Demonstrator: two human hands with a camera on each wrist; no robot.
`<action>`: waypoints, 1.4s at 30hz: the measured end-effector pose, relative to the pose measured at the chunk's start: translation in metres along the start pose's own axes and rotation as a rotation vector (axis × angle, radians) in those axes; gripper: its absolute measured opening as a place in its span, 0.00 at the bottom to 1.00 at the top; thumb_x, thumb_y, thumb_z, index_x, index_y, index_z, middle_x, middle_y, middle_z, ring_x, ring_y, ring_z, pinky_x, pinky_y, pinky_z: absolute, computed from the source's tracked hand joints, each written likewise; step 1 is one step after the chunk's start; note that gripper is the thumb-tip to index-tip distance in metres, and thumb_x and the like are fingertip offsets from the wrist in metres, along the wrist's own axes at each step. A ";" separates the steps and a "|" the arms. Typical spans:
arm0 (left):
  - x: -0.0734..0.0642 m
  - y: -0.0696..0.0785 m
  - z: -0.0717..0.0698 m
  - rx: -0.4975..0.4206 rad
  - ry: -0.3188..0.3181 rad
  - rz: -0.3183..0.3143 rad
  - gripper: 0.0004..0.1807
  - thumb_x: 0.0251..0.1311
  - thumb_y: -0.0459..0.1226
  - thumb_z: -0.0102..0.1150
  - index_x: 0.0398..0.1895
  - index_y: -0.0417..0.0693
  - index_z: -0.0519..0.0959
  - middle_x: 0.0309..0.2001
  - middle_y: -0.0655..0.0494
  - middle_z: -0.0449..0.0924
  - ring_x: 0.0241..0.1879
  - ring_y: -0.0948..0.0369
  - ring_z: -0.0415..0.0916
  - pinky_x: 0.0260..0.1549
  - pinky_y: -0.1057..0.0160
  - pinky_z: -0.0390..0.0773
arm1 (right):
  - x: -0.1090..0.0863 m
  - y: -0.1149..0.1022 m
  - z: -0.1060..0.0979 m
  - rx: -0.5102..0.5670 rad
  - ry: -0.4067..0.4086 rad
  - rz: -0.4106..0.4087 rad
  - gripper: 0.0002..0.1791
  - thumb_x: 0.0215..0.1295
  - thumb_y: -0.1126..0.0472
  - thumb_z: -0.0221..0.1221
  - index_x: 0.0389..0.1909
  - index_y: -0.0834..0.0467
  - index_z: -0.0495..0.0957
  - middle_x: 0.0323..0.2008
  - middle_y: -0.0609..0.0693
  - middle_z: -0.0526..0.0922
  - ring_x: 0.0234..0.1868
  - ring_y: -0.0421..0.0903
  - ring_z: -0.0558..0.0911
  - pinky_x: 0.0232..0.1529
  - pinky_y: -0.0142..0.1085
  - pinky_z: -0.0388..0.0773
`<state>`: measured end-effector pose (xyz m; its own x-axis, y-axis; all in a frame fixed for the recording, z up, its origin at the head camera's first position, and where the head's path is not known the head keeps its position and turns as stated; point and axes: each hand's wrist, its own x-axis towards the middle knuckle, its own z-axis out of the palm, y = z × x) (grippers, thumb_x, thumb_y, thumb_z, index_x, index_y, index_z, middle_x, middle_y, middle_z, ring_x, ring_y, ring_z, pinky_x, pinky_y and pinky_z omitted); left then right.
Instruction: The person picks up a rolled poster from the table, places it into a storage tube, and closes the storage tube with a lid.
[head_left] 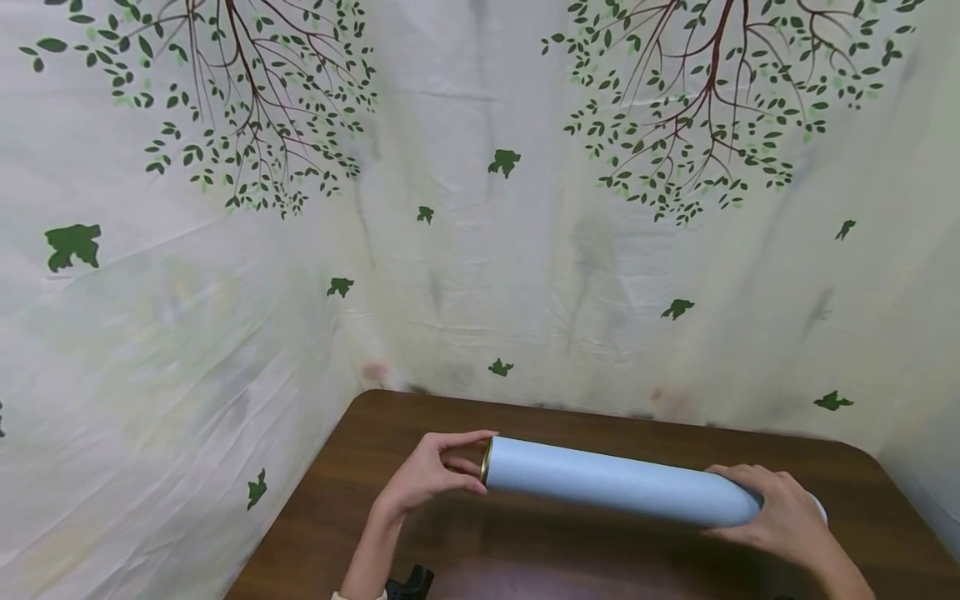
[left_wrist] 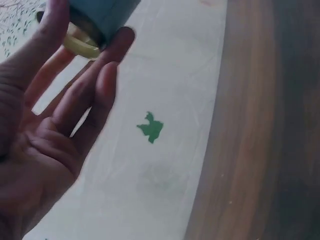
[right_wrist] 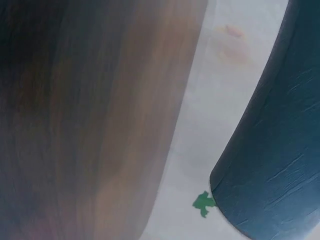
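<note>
A long light blue tube (head_left: 615,479) is held in the air above the table, nearly level, its right end slightly nearer to me. My left hand (head_left: 427,477) pinches its left end between thumb and fingers, around a gold-coloured rim (head_left: 486,463). The left wrist view shows this rim (left_wrist: 82,48) between the thumb and fingertips of the left hand (left_wrist: 55,115). Near the other end, my right hand (head_left: 783,512) grips the tube from the side. In the right wrist view the tube (right_wrist: 275,160) looks dark blue, and the hand is out of sight.
A brown wooden table (head_left: 525,412) with rounded corners lies below. Behind and to the left hangs a pale cloth (head_left: 465,275) printed with branches and green leaves. A black device (head_left: 411,583) sits at the left wrist.
</note>
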<state>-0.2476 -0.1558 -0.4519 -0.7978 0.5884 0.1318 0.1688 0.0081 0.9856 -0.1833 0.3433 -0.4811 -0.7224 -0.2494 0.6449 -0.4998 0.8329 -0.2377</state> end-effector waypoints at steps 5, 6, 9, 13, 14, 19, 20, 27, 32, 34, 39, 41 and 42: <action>0.007 0.000 0.009 -0.021 0.029 0.009 0.38 0.55 0.29 0.75 0.72 0.42 0.74 0.67 0.37 0.77 0.43 0.58 0.90 0.43 0.56 0.88 | -0.001 0.001 -0.010 0.000 0.011 0.007 0.47 0.13 0.37 0.87 0.48 0.40 0.87 0.38 0.36 0.88 0.39 0.27 0.78 0.43 0.28 0.62; 0.008 -0.001 0.011 -0.023 0.035 0.010 0.38 0.55 0.29 0.76 0.71 0.42 0.74 0.67 0.37 0.77 0.43 0.58 0.90 0.43 0.56 0.88 | -0.001 0.001 -0.012 -0.007 0.013 0.007 0.47 0.12 0.37 0.87 0.48 0.40 0.87 0.38 0.38 0.88 0.39 0.28 0.78 0.43 0.28 0.62; 0.010 -0.002 0.013 -0.022 0.041 0.004 0.38 0.55 0.30 0.76 0.71 0.43 0.74 0.70 0.39 0.75 0.46 0.58 0.90 0.44 0.55 0.88 | -0.001 0.003 -0.016 -0.023 0.008 0.014 0.47 0.11 0.37 0.87 0.48 0.41 0.87 0.38 0.40 0.88 0.38 0.29 0.78 0.43 0.29 0.62; 0.007 -0.004 0.011 0.006 0.008 -0.025 0.39 0.56 0.31 0.75 0.73 0.50 0.74 0.71 0.41 0.73 0.47 0.58 0.90 0.47 0.56 0.88 | -0.003 0.003 -0.015 -0.033 -0.024 0.025 0.47 0.13 0.35 0.86 0.47 0.41 0.87 0.38 0.38 0.88 0.37 0.30 0.79 0.43 0.29 0.62; 0.006 -0.004 0.010 0.017 -0.013 -0.025 0.40 0.56 0.31 0.75 0.74 0.51 0.73 0.72 0.41 0.73 0.48 0.58 0.89 0.47 0.57 0.88 | -0.004 0.002 -0.015 -0.022 -0.039 0.029 0.46 0.14 0.36 0.86 0.48 0.40 0.87 0.38 0.37 0.88 0.37 0.29 0.80 0.41 0.28 0.64; -0.002 0.000 0.000 0.063 -0.102 0.051 0.43 0.56 0.28 0.74 0.76 0.46 0.69 0.73 0.40 0.71 0.48 0.58 0.89 0.45 0.56 0.88 | -0.005 -0.001 -0.020 0.081 -0.148 0.101 0.44 0.21 0.39 0.87 0.50 0.41 0.86 0.41 0.33 0.88 0.37 0.25 0.79 0.32 0.29 0.73; -0.002 0.000 0.000 0.068 -0.109 0.076 0.43 0.56 0.28 0.74 0.77 0.45 0.68 0.74 0.40 0.70 0.48 0.58 0.89 0.44 0.55 0.88 | -0.004 -0.002 -0.021 0.097 -0.171 0.126 0.44 0.22 0.40 0.87 0.51 0.40 0.86 0.41 0.33 0.88 0.38 0.24 0.78 0.31 0.31 0.75; 0.000 -0.001 0.003 0.016 -0.096 0.168 0.42 0.56 0.24 0.71 0.76 0.40 0.67 0.70 0.50 0.76 0.40 0.59 0.90 0.40 0.46 0.88 | -0.004 -0.004 -0.023 0.133 -0.257 0.202 0.42 0.28 0.40 0.86 0.53 0.39 0.85 0.44 0.37 0.89 0.38 0.24 0.76 0.32 0.30 0.73; 0.004 -0.003 0.010 -0.028 -0.064 0.213 0.38 0.55 0.22 0.71 0.71 0.35 0.72 0.66 0.51 0.81 0.37 0.59 0.90 0.36 0.45 0.88 | -0.006 -0.004 -0.020 0.144 -0.242 0.200 0.42 0.27 0.41 0.86 0.53 0.41 0.86 0.44 0.32 0.88 0.39 0.24 0.76 0.33 0.30 0.74; 0.005 -0.003 0.012 -0.044 -0.049 0.216 0.37 0.54 0.22 0.72 0.71 0.37 0.73 0.63 0.48 0.83 0.36 0.59 0.90 0.36 0.45 0.88 | -0.006 -0.005 -0.019 0.146 -0.251 0.220 0.42 0.27 0.41 0.86 0.53 0.41 0.86 0.44 0.33 0.88 0.38 0.24 0.76 0.32 0.30 0.73; 0.004 -0.001 0.010 -0.032 -0.052 0.187 0.39 0.54 0.23 0.72 0.72 0.42 0.73 0.61 0.41 0.83 0.38 0.58 0.90 0.39 0.48 0.88 | -0.005 -0.007 -0.015 0.153 -0.284 0.247 0.41 0.30 0.41 0.86 0.54 0.42 0.86 0.44 0.39 0.89 0.38 0.24 0.76 0.32 0.30 0.73; 0.002 0.000 0.007 0.014 -0.062 0.173 0.40 0.55 0.25 0.73 0.74 0.45 0.72 0.64 0.40 0.80 0.41 0.58 0.90 0.41 0.53 0.89 | -0.005 -0.007 -0.013 0.151 -0.275 0.241 0.41 0.30 0.41 0.86 0.54 0.42 0.86 0.44 0.38 0.89 0.38 0.24 0.76 0.32 0.30 0.74; 0.001 0.001 0.005 0.041 -0.064 0.168 0.40 0.57 0.27 0.73 0.74 0.47 0.72 0.68 0.41 0.77 0.42 0.60 0.89 0.42 0.56 0.89 | -0.004 -0.007 -0.012 0.147 -0.261 0.232 0.41 0.29 0.41 0.86 0.53 0.42 0.86 0.44 0.37 0.88 0.39 0.24 0.76 0.32 0.30 0.74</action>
<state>-0.2454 -0.1508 -0.4517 -0.7180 0.6346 0.2859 0.3211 -0.0624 0.9450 -0.1708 0.3441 -0.4736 -0.9125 -0.1954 0.3595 -0.3578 0.8072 -0.4694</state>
